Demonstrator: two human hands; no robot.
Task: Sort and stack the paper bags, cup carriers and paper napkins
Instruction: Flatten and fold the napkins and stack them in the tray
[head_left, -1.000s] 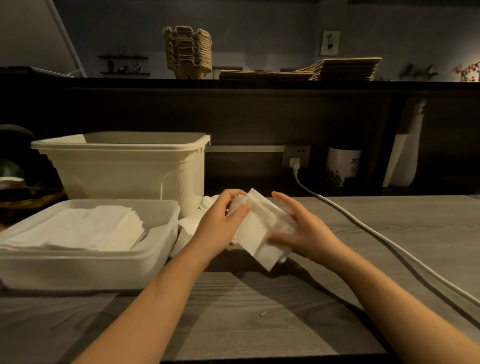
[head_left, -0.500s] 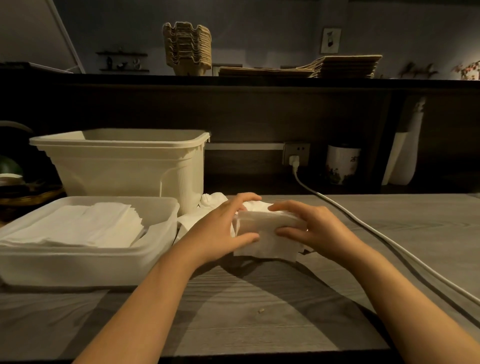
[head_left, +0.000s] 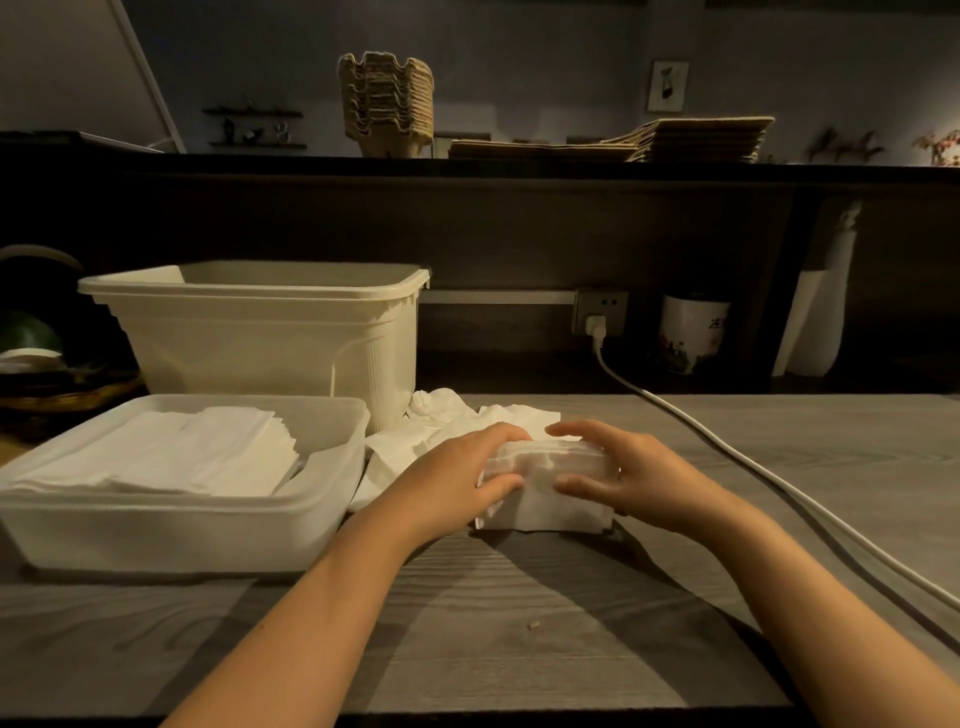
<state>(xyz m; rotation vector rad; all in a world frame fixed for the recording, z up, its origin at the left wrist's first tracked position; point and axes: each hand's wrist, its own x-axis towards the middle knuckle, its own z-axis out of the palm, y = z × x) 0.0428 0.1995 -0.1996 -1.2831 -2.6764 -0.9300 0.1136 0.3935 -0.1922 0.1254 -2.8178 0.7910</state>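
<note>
Between my hands a small stack of white paper napkins (head_left: 545, 486) stands on its edge on the grey wooden table. My left hand (head_left: 457, 478) grips its left end, thumb in front and fingers over the top. My right hand (head_left: 628, 475) grips its right end the same way. Loose crumpled napkins (head_left: 441, 421) lie just behind. A flat pile of napkins (head_left: 171, 452) fills the shallow clear tub (head_left: 171, 530) at the left. On the high shelf stand stacked cup carriers (head_left: 387, 101) and flat paper bags (head_left: 696, 137).
A deep cream bin (head_left: 260, 332) stands behind the clear tub. A white power cable (head_left: 727, 447) runs from the wall socket (head_left: 600, 312) diagonally across the table's right side. A printed ceramic pot (head_left: 693, 332) and a white vase (head_left: 821, 306) stand at the back right.
The napkin stack, held tilted above the table a second ago, has come down and now stands squared on its edge on the table, both hands closed in at its ends.
</note>
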